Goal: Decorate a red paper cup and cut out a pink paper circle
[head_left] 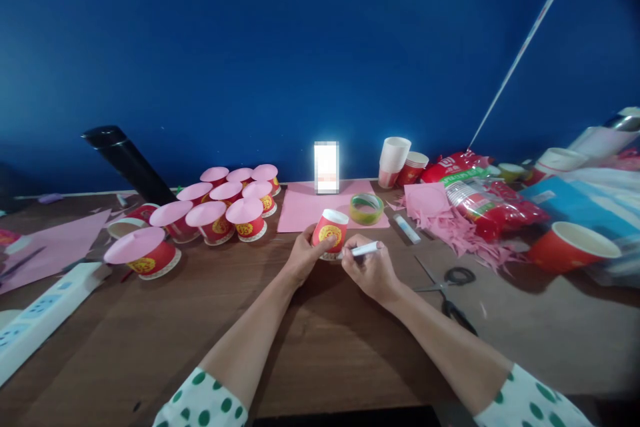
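A red paper cup with a round gold emblem stands upside down at the middle of the table, its white base facing up. My left hand is wrapped round its left side, thumb across the front. In my right hand is a white pen, pinched between the fingers, its tip at the cup's lower rim. Whether the tip touches the cup, I cannot tell. Just behind the cup lie a pink sheet and a roll of yellow-green tape.
Several upturned red cups topped with pink paper discs stand at left, near a power strip. Scissors, a small white tube, pink paper scraps, a red package and a tipped cup lie at right.
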Available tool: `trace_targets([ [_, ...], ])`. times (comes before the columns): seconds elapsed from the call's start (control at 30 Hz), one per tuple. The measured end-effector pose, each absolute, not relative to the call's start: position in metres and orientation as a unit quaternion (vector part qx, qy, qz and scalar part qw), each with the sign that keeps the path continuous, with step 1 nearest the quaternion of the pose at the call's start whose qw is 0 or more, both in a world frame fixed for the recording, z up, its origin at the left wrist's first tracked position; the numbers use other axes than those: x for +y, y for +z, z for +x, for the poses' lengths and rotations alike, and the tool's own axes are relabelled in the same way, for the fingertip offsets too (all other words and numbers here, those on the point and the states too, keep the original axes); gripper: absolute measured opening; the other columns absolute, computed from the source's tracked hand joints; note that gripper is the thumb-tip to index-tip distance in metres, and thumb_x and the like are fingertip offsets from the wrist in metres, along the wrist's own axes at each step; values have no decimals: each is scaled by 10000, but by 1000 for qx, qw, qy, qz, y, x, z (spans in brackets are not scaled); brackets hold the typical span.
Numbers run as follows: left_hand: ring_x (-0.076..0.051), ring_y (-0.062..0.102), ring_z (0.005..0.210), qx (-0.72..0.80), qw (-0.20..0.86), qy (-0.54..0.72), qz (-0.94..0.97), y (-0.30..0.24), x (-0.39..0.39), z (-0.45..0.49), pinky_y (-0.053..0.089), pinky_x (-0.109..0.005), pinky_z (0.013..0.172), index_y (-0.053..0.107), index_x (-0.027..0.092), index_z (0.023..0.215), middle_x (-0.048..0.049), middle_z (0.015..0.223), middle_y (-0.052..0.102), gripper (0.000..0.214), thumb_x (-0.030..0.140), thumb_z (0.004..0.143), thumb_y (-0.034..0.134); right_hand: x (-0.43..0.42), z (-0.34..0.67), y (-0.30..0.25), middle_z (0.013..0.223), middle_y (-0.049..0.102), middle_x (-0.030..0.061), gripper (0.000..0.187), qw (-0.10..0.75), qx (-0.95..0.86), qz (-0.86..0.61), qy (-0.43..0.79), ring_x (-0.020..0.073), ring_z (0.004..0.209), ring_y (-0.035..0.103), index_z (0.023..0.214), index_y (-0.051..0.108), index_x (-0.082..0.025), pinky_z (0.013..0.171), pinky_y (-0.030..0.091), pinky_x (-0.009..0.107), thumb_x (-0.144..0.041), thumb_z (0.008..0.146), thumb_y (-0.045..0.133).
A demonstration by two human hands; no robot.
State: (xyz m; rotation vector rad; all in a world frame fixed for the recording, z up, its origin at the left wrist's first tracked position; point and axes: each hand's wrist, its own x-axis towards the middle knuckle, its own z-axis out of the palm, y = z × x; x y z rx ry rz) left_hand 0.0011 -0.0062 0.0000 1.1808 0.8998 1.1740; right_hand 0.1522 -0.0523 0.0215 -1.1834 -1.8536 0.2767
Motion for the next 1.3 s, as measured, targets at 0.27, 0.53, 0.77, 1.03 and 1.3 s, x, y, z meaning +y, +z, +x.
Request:
trace_targets([
  [0.27,-185,598,740,394,574,511,504,-2,-5,1,470,-291,678,586,138,995,-56,831,646,441,351,628,704,-53,152,22,588,566,-8,134,450,-743,-484,108,105,505,500,711,512,-173,534,368,205,-244,814,463],
  [0.53,-196,610,721,382,589,512,495,-5,-3,1,475,-311,683,599,133,972,-59,808,654,423,365,632,698,-53,152,23,603,590,2,158,459,-734,-490,101,116,528,529,712,529,-175,555,385,212,-263,819,452],
  [0.77,-193,610,736,385,590,516,487,-6,-3,1,476,-313,695,593,130,976,-64,831,652,433,352,623,710,-54,152,24,590,590,2,160,460,-733,-491,100,114,516,527,713,526,-174,554,387,208,-264,822,451],
  [1.03,-194,615,728,378,598,512,488,-8,-2,1,476,-310,693,589,129,983,-65,825,657,430,356,636,700,-54,152,25,566,578,-2,171,467,-726,-497,88,108,491,521,687,516,-176,539,388,205,-264,819,452],
  [1.3,-198,617,748,368,607,517,478,-5,-4,2,469,-305,700,594,125,967,-64,829,665,433,358,622,709,-54,153,26,556,568,-4,183,478,-718,-497,95,105,472,516,667,503,-176,532,392,208,-260,821,449],
])
